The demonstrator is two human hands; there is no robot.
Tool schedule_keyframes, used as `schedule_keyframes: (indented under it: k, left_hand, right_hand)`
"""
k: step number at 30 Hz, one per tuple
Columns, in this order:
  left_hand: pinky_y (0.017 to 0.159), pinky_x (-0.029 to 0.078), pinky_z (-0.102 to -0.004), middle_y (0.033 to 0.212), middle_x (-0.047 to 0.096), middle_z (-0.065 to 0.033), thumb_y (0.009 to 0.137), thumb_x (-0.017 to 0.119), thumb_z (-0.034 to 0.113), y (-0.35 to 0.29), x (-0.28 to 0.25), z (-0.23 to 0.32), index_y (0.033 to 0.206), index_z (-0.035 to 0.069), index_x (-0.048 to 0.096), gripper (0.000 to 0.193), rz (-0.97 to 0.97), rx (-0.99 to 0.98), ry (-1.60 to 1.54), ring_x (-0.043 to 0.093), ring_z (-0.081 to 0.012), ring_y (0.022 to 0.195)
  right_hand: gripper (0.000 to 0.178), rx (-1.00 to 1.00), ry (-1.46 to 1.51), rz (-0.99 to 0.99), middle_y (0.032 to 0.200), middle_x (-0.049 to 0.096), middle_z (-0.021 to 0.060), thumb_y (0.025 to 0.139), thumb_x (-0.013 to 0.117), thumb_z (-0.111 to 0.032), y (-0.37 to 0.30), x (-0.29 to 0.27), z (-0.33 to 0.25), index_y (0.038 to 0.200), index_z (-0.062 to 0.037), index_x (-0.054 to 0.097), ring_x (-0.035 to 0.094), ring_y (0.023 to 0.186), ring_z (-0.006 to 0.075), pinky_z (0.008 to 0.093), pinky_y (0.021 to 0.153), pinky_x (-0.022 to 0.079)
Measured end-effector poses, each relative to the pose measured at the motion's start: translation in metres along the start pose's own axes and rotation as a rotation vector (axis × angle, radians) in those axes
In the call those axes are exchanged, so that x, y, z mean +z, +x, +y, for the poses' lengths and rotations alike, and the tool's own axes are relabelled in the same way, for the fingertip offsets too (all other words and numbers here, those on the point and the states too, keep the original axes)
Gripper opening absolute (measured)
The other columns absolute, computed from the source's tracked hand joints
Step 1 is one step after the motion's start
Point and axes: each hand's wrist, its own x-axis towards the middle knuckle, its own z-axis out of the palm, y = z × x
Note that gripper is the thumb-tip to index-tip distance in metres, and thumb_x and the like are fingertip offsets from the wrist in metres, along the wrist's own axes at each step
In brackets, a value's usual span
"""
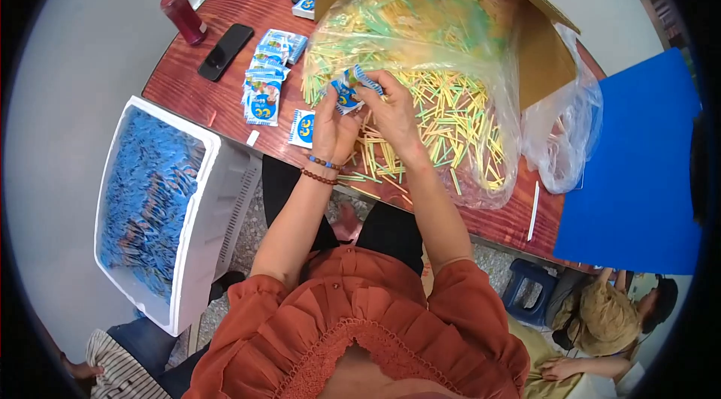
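Between my two hands is a small blue-and-white packet (345,93), held over the near left part of a heap of sticks. My left hand (333,128), with beaded bracelets at the wrist, is closed on the packet's lower left side. The fingers of my right hand (393,115) pinch its right end. Thin short yellow and green sticks (462,110) spill from a clear plastic bag (505,187) in front of an opened cardboard box (542,61). Just left of my left hand lies a single similar packet (302,128); more packets (263,98) lie overlapping in a row beyond it.
A white foam box (210,145) filled with blue packets stands at the left. On the table (176,87) are a black phone (225,52) and a red-lidded jar (183,17). A crumpled clear bag (562,132) and a blue panel (631,173) are at right. Other people sit nearby.
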Motion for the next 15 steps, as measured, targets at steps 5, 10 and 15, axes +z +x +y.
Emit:
schedule_keyframes:
  k: [5,10,15]
  left_hand:
    - [0.095,0.046,-0.0416,0.114,0.060,-0.0099,0.096,0.052,0.028,0.005,-0.011,0.020,0.117,0.002,0.052,0.033,-0.049,0.028,-0.020,0.059,-0.0225,0.105]
    - [0.088,0.050,-0.0371,0.106,0.064,-0.0082,0.094,0.057,0.020,0.001,-0.023,0.035,0.113,0.003,0.054,0.025,0.072,0.118,-0.016,0.062,-0.0204,0.097]
    - [0.088,0.050,-0.0396,0.113,0.063,-0.0086,0.095,0.054,0.018,-0.019,-0.032,0.069,0.119,0.006,0.053,0.027,0.228,0.341,0.020,0.061,-0.0204,0.104]
  right_hand:
    - [0.025,0.019,-0.231,-0.073,0.092,0.064,0.0025,0.083,0.067,-0.010,0.015,0.007,0.001,0.105,0.0008,0.061,0.058,0.083,0.0077,0.0226,0.074,0.046]
    - [0.018,0.072,0.229,-0.088,0.084,0.064,0.0016,0.083,0.067,-0.010,0.020,0.033,0.002,0.096,0.0001,0.062,0.057,0.076,0.0073,0.0217,0.070,0.046]
    - [0.016,0.155,0.087,-0.194,0.073,0.062,0.0029,0.082,0.067,-0.014,0.033,0.074,-0.003,0.087,0.0008,0.065,0.057,0.067,0.0078,0.0236,0.061,0.047]
